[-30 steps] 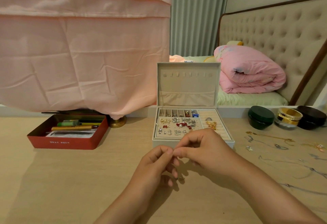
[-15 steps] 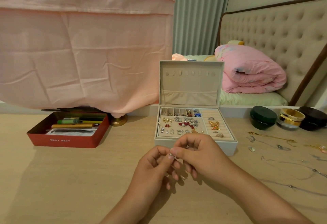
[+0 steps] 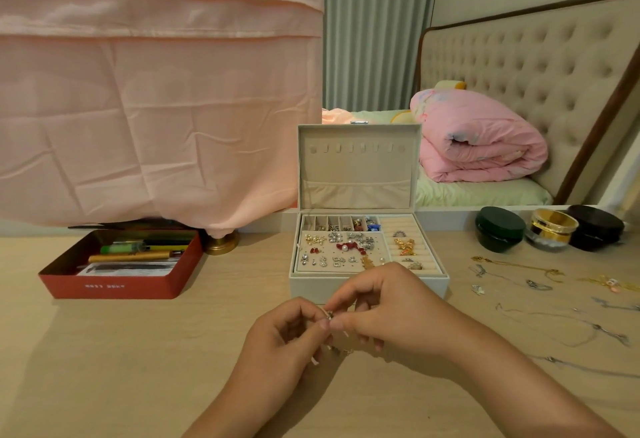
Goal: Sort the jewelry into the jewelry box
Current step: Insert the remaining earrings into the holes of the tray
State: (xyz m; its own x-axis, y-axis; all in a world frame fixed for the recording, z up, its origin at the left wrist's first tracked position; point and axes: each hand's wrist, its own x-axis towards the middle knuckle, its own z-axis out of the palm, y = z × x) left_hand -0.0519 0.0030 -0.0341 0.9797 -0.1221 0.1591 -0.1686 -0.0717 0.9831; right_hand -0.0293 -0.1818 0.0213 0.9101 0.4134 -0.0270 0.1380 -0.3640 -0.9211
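Pinching a small silvery piece (image 3: 329,314) between left hand (image 3: 287,337) and right hand (image 3: 384,309), the person holds it before the open jewelry box (image 3: 311,285). Earrings (image 3: 332,257) and rings (image 3: 405,245) are sorted; chains (image 3: 519,268) lie outside, apparently still to do.

Warm, even indoor light, moderately bright. Soft-edged shadows on the tabletop (image 3: 138,351) under the left hand (image 3: 287,337) and right hand (image 3: 388,306) (darkest below the right wrist). Wide-angle bowing near the edges, headboard (image 3: 519,67) visibly curved. Fine detail slightly soft throughout.

Table (image 3: 138,351): jewelry box (image 3: 308,287), tin (image 3: 114,287), jars (image 3: 499,228), seemingly necklaces (image 3: 519,266)
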